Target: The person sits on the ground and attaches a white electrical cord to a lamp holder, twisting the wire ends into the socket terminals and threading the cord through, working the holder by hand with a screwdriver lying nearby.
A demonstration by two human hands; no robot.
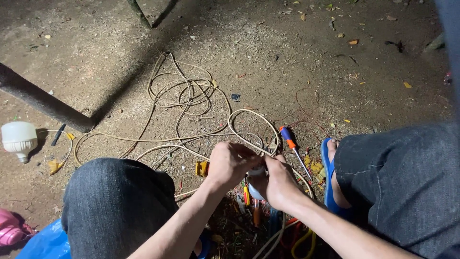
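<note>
Looking down from the head camera, I see my left hand (229, 163) and right hand (274, 181) pressed together over the dirt, both curled tight around a small white fitting (256, 191). Only its pale lower edge shows — it sits between the palms, mostly hidden, just under the left fingers and against the right thumb. The beige cable (182, 91) runs in from its tangled loops farther out on the ground and disappears into the left hand's grip; I cannot tell where it meets the fitting. An orange-and-blue screwdriver (290, 142) lies just beyond the right hand — not touched. A white bulb (19, 139) rests well apart at the far left, beside a dark pole (43, 103).
</note>
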